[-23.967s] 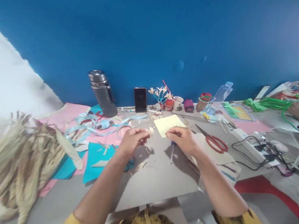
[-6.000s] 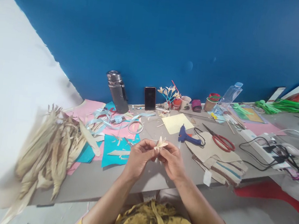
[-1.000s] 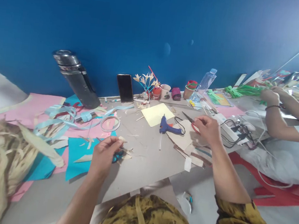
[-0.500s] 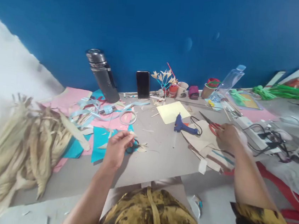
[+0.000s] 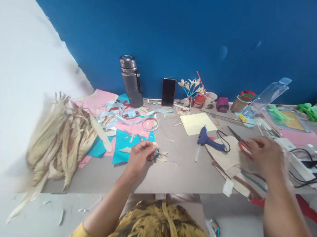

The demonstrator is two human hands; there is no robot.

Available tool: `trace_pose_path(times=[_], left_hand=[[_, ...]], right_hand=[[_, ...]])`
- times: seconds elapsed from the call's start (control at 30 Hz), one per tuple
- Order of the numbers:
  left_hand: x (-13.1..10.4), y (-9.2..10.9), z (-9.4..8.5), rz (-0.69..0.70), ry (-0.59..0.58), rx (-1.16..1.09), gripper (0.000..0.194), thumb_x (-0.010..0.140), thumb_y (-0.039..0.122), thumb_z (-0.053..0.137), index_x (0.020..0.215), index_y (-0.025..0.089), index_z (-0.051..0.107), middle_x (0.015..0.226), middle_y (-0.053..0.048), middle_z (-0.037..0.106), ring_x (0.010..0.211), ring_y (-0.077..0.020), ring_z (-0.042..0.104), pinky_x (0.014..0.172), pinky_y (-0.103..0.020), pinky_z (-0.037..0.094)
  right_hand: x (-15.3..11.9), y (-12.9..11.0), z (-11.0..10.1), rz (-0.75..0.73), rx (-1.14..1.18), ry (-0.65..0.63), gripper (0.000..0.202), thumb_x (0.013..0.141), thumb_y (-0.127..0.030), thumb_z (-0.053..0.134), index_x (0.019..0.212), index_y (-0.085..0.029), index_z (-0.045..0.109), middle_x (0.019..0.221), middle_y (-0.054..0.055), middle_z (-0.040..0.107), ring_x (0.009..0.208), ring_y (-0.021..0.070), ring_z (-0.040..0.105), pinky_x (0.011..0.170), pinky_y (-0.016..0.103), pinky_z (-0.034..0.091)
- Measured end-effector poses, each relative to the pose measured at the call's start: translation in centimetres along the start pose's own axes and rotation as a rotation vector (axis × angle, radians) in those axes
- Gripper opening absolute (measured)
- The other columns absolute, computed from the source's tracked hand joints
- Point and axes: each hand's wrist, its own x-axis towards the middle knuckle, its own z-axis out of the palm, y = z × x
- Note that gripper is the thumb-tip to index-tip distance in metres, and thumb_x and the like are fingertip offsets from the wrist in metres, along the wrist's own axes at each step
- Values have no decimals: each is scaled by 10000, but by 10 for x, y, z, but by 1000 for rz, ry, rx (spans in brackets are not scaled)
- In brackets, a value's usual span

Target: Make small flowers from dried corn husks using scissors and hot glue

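My left hand [image 5: 141,155] is closed in a pinch on a small pale piece, which looks like corn husk [image 5: 155,145]. Under it lie a blue sheet [image 5: 120,156] and pale husk scraps [image 5: 163,156]. To the right, my right hand [image 5: 265,154] has its fingers on the red handles of a pair of scissors [image 5: 237,138], whose blades point away to the left. Beneath them is a stack of flat beige pieces [image 5: 222,155]. Between my hands rests a blue glue gun [image 5: 208,139] with a dark cord.
Dried corn husks [image 5: 59,142] are piled at the left edge. Along the wall stand a flask [image 5: 132,82], a phone [image 5: 168,92], husk flowers [image 5: 191,87], a paper cup [image 5: 210,99] and a tilted plastic bottle [image 5: 270,96]. A power strip [image 5: 299,156] with cables lies at right.
The view has swung left, so everything sits further right in it. The other person's hand at the far right has left the view. My left hand keeps its pinch; the scissors stay about where they were.
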Motion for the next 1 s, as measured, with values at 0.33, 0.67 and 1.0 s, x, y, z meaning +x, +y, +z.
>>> trace_pose_path(times=[0.33, 0.67, 1.0], left_hand=[[8, 8, -9, 8, 33, -131, 180, 660, 264, 774, 680, 155, 631, 571, 21, 564, 492, -71, 464, 482, -202, 333], [1, 36, -46, 109, 186, -213, 247, 615, 270, 811, 731, 171, 617, 664, 10, 643, 513, -77, 492, 465, -196, 344], [4, 27, -58, 81, 194, -227, 245, 617, 282, 821, 730, 157, 644, 681, 5, 644, 523, -75, 502, 495, -212, 386]], right_hand=[[-87, -215, 99, -496, -225, -829, 266, 935, -423, 568, 1042, -217, 697, 1086, 107, 680, 1043, 259, 630, 771, 294, 455], [-65, -199, 106, -359, -292, -685, 208, 960, -269, 511, 1110, -200, 637, 1104, 104, 661, 995, 235, 629, 713, 281, 415], [-65, -214, 101, -334, -142, -616, 251, 991, -285, 435, 1021, -227, 678, 1032, 68, 700, 934, 205, 634, 722, 263, 393]])
